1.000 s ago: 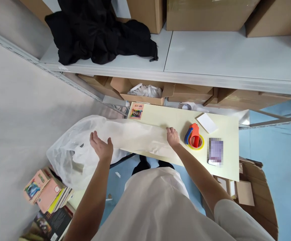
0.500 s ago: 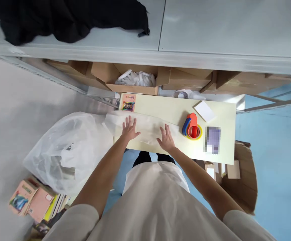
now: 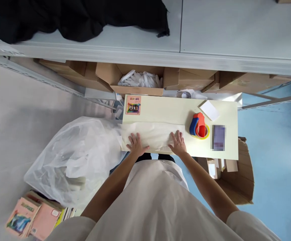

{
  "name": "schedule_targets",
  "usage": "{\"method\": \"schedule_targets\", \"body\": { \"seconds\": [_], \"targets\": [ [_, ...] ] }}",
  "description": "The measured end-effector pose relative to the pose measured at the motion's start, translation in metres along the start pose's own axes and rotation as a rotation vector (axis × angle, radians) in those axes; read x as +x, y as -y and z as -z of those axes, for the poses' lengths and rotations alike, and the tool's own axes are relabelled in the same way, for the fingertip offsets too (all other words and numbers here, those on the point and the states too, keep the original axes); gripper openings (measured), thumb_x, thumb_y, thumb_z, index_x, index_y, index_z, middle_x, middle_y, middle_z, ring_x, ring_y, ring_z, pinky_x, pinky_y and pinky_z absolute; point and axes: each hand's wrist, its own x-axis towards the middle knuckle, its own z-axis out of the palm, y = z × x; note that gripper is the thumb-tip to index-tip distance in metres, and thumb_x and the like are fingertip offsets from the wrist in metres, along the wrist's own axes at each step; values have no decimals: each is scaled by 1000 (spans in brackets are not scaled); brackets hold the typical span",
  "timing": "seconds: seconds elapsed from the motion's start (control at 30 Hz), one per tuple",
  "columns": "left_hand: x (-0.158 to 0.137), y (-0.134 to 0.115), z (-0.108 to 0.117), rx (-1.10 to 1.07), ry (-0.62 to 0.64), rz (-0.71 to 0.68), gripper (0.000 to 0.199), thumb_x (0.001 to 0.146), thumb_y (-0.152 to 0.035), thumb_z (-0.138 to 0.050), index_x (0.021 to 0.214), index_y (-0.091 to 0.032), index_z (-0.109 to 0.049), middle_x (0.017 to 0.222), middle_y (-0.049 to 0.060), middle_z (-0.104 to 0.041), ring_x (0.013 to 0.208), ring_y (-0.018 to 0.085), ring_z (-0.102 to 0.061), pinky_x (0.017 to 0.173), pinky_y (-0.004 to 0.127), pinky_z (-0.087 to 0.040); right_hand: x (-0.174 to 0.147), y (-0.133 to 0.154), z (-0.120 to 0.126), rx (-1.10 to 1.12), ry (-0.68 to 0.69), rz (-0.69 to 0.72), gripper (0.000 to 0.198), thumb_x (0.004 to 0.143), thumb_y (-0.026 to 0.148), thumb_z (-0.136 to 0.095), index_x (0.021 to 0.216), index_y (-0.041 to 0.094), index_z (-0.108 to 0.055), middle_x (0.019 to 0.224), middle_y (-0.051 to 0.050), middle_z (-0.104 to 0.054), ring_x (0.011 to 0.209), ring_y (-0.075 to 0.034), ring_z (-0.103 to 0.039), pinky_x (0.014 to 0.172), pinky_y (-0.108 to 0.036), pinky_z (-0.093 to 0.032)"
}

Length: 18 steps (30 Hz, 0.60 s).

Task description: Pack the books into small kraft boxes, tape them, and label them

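A thin, whitish translucent plastic sheet or bag [image 3: 153, 132] lies lengthwise along the near part of the pale yellow table [image 3: 165, 108]; I cannot tell which of the two it is. My left hand [image 3: 136, 145] rests on its lower left part, fingers spread. On its right end lies my right hand [image 3: 178, 142], palm down with the fingers apart. To the right of that hand sits a red and blue tape dispenser [image 3: 199, 126] with a yellow-edged roll. A small pink booklet or card [image 3: 132, 105] lies at the table's far left corner.
Right on the table are a white box or pad [image 3: 209, 110] and a pixelated purple object [image 3: 218, 138]. A large translucent plastic bag [image 3: 72, 160] stands left, with books [image 3: 22, 217] below it. Behind, a carton [image 3: 136, 90] holds white items; another carton [image 3: 246, 174] stands right.
Both hands have drawn back toward my body, and the plastic lies flatter and nearer the table's front edge. The pink booklet is now uncovered. The whole view has shifted slightly.
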Motion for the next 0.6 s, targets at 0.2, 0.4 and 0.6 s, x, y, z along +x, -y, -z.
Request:
{"method": "schedule_targets", "body": {
  "seconds": [0.2,0.4,0.6],
  "targets": [
    [8,-5,41,-189,33,-131,98,73,-60,-57,147,-15,-11,153,20,14,140,39,13,106,64,-9,21,43,22,153,-124,-33,65,82,32,-53,140,13,-31,151,-22,-18,140,-36,-16,103,-56,-32],
    [81,-8,102,-532,-173,-178,79,76,-52,-59,139,-12,-31,152,21,-18,142,32,-11,113,44,-17,103,123,46,622,-45,52,61,78,29,-58,135,14,-41,133,-17,-49,120,-28,-50,100,-45,-42],
    [142,9,116,-790,-246,9,37,80,-37,-57,109,-14,-52,121,18,-55,125,31,-43,104,43,-31,168,179,29,1217,97,-252,65,66,23,-65,129,19,-47,133,-12,-50,122,-26,-48,98,-40,-43]
  ]
}}
